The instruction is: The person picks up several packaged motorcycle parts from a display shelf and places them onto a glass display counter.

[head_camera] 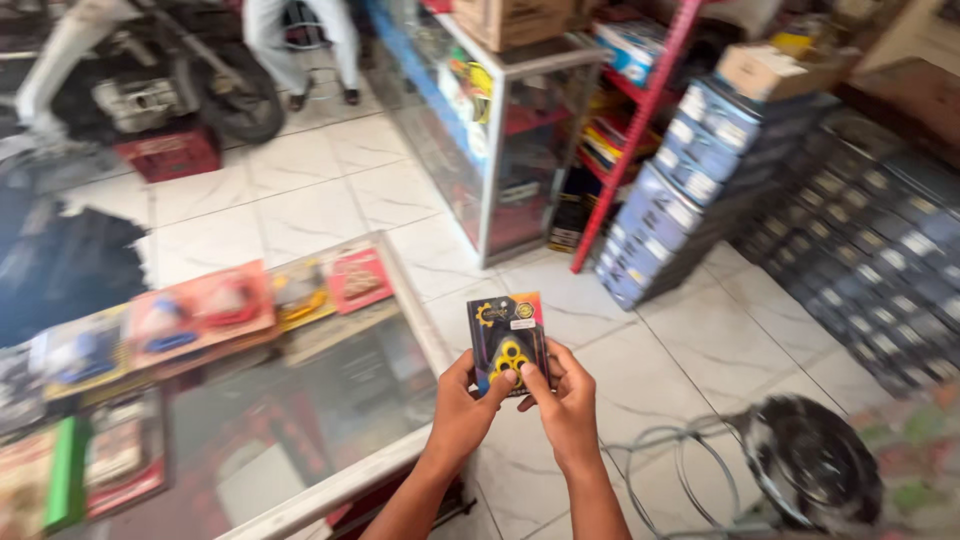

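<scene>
Head view: your left hand (462,402) and right hand (566,404) both grip a small dark blister pack (508,340) w/ yellow parts inside, held in mid-air just right of the glass table (412,300), above the tiled floor (690,350). Thumbs press the front near its lower edge. Keep the pack upright, grip even on both sides, don't bend the card.

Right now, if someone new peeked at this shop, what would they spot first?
Probably the small dark packet with yellow round parts, held up in the middle by the left hand and right hand. Next, the colourful packets lying on the glass counter at the left, and the stacked blue boxes by the red shelf at the right.
</scene>
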